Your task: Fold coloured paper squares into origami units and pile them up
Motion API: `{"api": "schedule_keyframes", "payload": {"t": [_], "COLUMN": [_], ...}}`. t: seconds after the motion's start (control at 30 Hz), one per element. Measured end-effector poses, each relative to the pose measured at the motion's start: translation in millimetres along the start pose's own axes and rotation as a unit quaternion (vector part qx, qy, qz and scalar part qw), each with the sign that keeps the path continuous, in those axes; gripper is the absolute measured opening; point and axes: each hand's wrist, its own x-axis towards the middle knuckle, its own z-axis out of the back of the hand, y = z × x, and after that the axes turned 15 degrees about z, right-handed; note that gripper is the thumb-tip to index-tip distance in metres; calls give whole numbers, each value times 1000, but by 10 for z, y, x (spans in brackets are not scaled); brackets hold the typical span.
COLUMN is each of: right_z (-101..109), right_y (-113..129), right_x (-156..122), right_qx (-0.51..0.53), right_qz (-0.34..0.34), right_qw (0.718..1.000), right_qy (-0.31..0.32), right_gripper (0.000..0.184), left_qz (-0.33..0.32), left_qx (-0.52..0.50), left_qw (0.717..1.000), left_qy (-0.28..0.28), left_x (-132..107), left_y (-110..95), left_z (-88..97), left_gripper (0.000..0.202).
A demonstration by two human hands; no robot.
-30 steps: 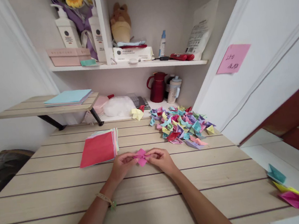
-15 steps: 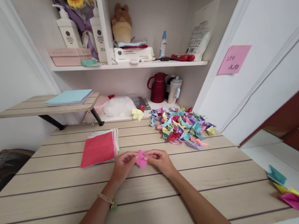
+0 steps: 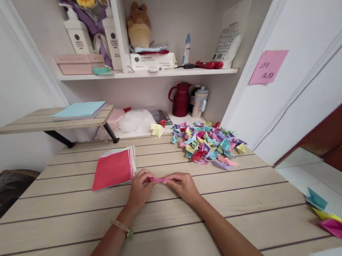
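A folded piece of pink paper (image 3: pixel 160 180) is stretched between my two hands, seen nearly edge-on as a thin strip. Its left end is pinched by my left hand (image 3: pixel 141 188), which wears a bracelet with a green charm at the wrist. My right hand (image 3: pixel 182 186) pinches the other end, fingers closed. Just left of and beyond my left hand lies a stack of square paper (image 3: pixel 112 169) with a red sheet on top. Many small folded paper boats (image 3: pixel 208 142) in mixed colours are heaped beyond my right hand.
Several larger paper boats (image 3: pixel 338 223) sit at the table's right edge. A small raised stand (image 3: pixel 27 122) at the left carries light-blue paper (image 3: pixel 78 110). Behind the table, a red jug (image 3: pixel 180 102) and a pale bottle (image 3: pixel 199 103) stand under a shelf (image 3: pixel 149 76).
The pink paper has turned from showing its flat, diamond-like face to lying nearly edge-on. Both hands keep their pinch, with only slight finger and wrist shifts.
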Motion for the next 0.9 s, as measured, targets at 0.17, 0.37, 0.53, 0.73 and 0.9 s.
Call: {"api": "schedule_keyframes", "payload": {"t": [0.17, 0.37, 0.53, 0.73, 0.9], "right_z": [-32, -31, -19, -20, -54], "right_y": [13, -9, 3, 20, -26], "right_x": [-8, 7, -6, -18, -47], "right_qx": [73, 169, 130, 19, -58], "right_qz": [-81, -116, -93, -19, 31], "right_qw": [994, 979, 986, 999, 998], "right_qy": [1, 6, 42, 33, -8], "right_gripper": [23, 27, 29, 24, 19], "left_qz": [80, 86, 131, 136, 168], "left_qx": [-119, -125, -162, -162, -171], "left_qw": [987, 985, 972, 973, 963], "left_qy": [79, 76, 107, 89, 128], "left_x": [5, 15, -1, -7, -26], "left_y": [67, 90, 72, 47, -72], "left_z": [-48, -29, -43, -44, -59], "left_gripper": [13, 14, 22, 26, 23]}}
